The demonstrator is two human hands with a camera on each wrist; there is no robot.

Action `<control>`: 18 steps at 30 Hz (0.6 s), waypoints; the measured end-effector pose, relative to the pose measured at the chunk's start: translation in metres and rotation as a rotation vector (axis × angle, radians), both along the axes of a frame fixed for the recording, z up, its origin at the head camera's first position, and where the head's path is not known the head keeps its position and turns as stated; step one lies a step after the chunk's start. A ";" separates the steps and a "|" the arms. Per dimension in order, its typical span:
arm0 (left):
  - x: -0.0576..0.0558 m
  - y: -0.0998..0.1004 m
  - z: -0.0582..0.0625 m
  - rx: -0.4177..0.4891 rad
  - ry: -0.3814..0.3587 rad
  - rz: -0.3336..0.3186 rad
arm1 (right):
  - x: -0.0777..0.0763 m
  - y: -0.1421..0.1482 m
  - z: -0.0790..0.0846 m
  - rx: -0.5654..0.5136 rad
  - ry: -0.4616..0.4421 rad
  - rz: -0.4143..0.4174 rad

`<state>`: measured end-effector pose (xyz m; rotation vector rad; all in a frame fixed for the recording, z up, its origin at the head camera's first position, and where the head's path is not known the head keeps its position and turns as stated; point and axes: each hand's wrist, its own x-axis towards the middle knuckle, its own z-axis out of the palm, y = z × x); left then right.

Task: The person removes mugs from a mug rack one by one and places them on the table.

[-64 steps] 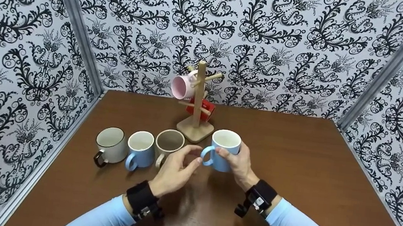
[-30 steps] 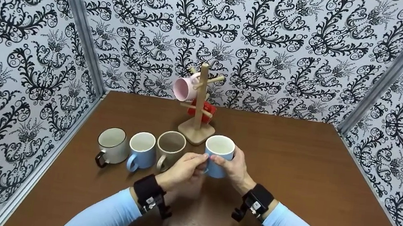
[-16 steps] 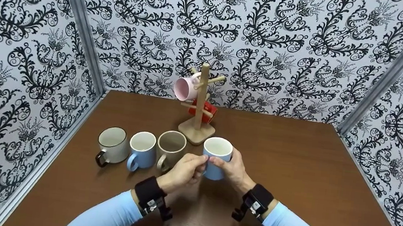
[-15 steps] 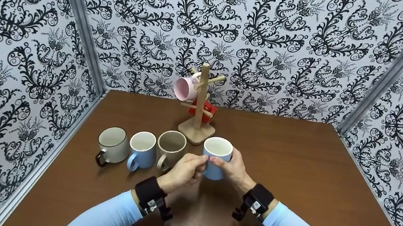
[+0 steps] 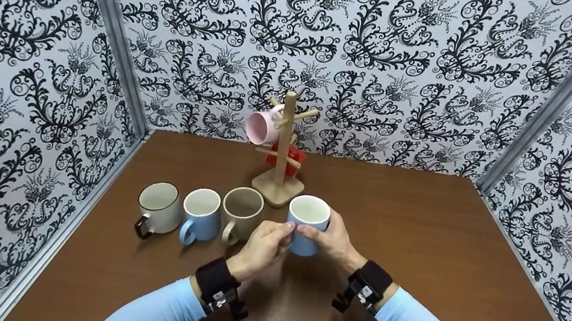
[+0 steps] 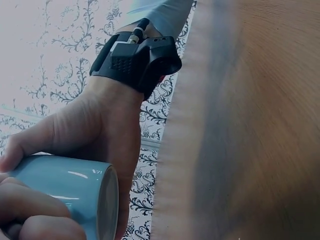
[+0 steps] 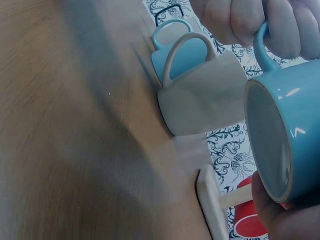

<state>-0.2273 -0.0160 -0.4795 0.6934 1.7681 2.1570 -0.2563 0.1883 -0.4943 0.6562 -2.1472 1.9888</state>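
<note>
A light blue mug (image 5: pixel 305 242) with a white inside is held upright between both hands, its base lifted off the table in the right wrist view. My right hand (image 5: pixel 332 240) grips its body from the right side, thumb across the front. The left hand (image 5: pixel 263 246) has its fingers curled round the mug's handle (image 7: pixel 265 47), which they mostly cover in the head view. Just left of that hand stands a taupe mug (image 5: pixel 245 223), then a second light blue mug (image 5: pixel 204 226) and a grey-white mug (image 5: pixel 163 217) with a black handle.
Behind the hands, a wooden mug tree (image 5: pixel 279 184) stands on the brown table (image 5: pixel 408 210). A pink mug (image 5: pixel 266 126) hangs on its upper left peg; a red mug (image 5: pixel 294 161) hangs low behind the post. Patterned walls (image 5: pixel 396 76) enclose the table's back and sides.
The left hand has come up to the held mug and taken its handle. The mug has shifted a little left and toward the person, then stayed nearly still over the last half second.
</note>
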 end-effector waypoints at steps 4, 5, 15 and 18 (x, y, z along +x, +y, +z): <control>0.000 0.001 -0.001 -0.035 0.063 0.051 | -0.001 0.002 0.001 -0.003 -0.005 0.033; 0.001 0.001 -0.001 -0.048 0.084 0.067 | -0.001 0.003 0.001 0.000 -0.005 0.041; 0.002 0.003 -0.001 -0.138 0.229 0.197 | -0.005 0.010 -0.003 0.093 -0.018 0.092; 0.002 0.003 -0.001 -0.133 0.232 0.209 | -0.005 0.013 -0.002 0.149 -0.021 0.094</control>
